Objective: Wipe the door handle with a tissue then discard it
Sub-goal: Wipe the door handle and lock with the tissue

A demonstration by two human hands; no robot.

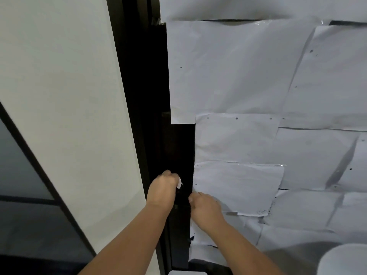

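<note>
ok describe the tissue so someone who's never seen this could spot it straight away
Find the dark door strip running down the middle, between the pale wall and the taped white paper sheets. Low on it, the left hand grips a small crumpled white tissue. Unlike the flat sheets, it is a tiny wad poking out from the fingers.

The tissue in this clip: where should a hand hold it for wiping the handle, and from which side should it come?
Bunch the tissue in the fist with a wad left free at the fingertips, as the left hand holds it now. Come from the left, the frame side: the dark door strip is narrow, and the right hand already sits at its right edge against the paper sheets.
</note>
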